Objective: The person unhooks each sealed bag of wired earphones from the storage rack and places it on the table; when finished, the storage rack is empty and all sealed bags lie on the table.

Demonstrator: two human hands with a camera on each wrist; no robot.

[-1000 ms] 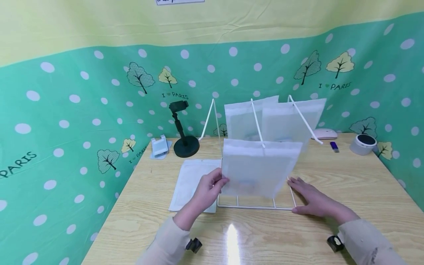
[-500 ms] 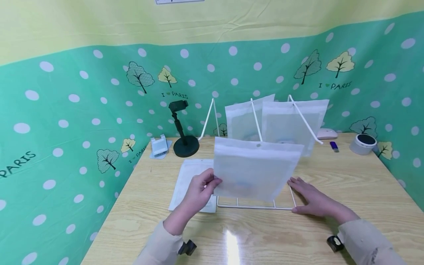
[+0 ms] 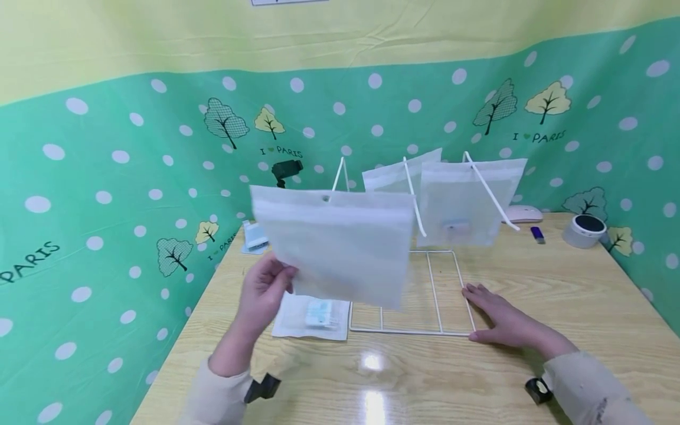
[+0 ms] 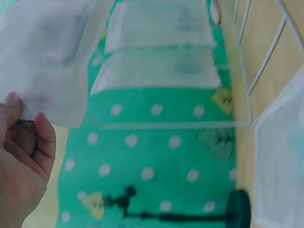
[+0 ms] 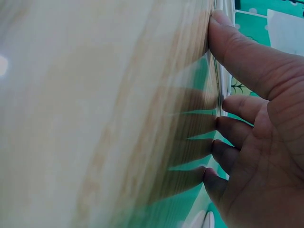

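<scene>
My left hand [image 3: 260,301] pinches the lower left edge of a frosted white zip bag [image 3: 340,242], held in the air left of the middle hook. A dark item shows faintly through this bag [image 4: 52,57] in the left wrist view. The white wire rack [image 3: 409,332] stands on the table with three hook arms. Two similar bags hang at its back, one of them on the right hook [image 3: 467,195]. My right hand [image 3: 499,319] rests on the table with fingertips and thumb at the rack base's right rail. Another bag [image 3: 319,327] lies flat at the left, partly covered.
At the back left are a black phone stand [image 3: 287,169], half hidden by the raised bag, and a light blue folding stand [image 3: 256,235]. A white mouse [image 3: 523,213], blue USB stick [image 3: 538,235] and round speaker [image 3: 584,230] sit back right.
The front bag has come off the middle hook and moved left and upward with my left hand, now overlapping the flat bag in view. My right hand has stayed put.
</scene>
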